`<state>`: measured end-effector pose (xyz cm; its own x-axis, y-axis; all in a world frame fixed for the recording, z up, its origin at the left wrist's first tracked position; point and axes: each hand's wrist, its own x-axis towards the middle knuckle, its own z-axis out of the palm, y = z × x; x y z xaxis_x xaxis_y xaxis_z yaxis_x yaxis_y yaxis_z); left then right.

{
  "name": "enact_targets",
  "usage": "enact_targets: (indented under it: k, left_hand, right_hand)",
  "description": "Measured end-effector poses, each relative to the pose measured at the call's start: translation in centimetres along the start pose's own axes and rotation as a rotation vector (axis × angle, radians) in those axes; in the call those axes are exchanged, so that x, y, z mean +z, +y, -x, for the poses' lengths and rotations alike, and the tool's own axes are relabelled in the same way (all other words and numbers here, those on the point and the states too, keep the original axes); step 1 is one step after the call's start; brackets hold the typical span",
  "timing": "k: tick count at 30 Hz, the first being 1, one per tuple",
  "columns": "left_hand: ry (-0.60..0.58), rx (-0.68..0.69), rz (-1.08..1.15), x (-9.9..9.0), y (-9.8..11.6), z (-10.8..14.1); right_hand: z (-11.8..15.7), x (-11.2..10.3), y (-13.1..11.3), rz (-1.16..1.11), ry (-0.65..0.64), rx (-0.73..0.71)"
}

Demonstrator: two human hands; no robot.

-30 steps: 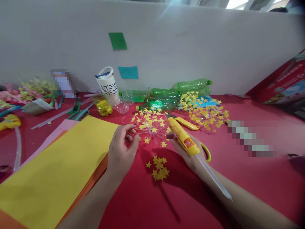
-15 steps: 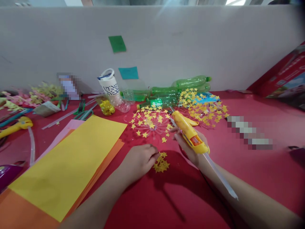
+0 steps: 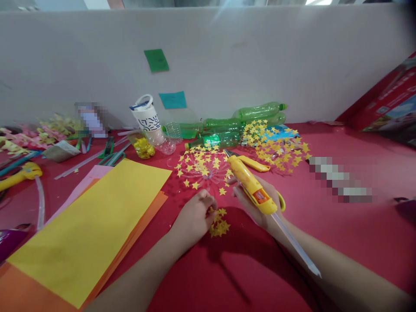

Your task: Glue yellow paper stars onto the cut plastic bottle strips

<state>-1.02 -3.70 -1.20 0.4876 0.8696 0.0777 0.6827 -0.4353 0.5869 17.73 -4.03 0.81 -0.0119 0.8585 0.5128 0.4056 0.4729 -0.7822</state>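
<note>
My right hand (image 3: 255,201) is wrapped round a yellow hot glue gun (image 3: 249,180), a clear glue stick jutting from its rear and its nozzle pointing away from me. My left hand (image 3: 195,214) is closed in a pinch, with a bit of a yellow star (image 3: 210,209) showing at the fingertips. Beside those fingers lies a small pile of yellow stars (image 3: 220,227). Just beyond both hands stands a clear plastic piece with spreading strips (image 3: 208,177), many strips tipped with yellow stars. A similar star-covered piece (image 3: 282,151) is behind it on the right.
Yellow and orange paper sheets (image 3: 97,225) lie to the left. Green plastic bottles (image 3: 224,125) and a white patterned cup (image 3: 146,117) stand along the wall. A yellow-handled tool (image 3: 255,164) lies past the glue gun. Another yellow glue gun (image 3: 24,173) is far left.
My left hand has lifted slightly and curled its fingers at the pile, now with a star at the tips. The glue gun has shifted a little left and lower.
</note>
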Motion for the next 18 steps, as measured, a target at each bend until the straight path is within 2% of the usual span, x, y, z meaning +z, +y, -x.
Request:
enact_targets:
  k: [3,6,10,13,18]
  left_hand:
    - [0.032,-0.017,0.044,0.1,0.1,0.2]
    - [0.089,-0.011,0.118,0.1,0.4,0.5]
    - [0.319,0.187,0.2,-0.2,1.2,1.1]
    - [0.487,0.358,0.163,-0.6,1.6,1.5]
    - [0.591,0.487,0.011,-0.8,1.5,2.1]
  right_hand:
    - [0.1,0.1,0.1,0.005,-0.012,0.01]
    - [0.3,0.1,0.5,0.056,-0.076,-0.02]
    - [0.7,0.3,0.8,0.122,-0.205,-0.103]
    - [0.8,0.4,0.1,0.08,-0.262,-0.069]
    - [0.8,0.6,-1.4,0.063,-0.301,0.068]
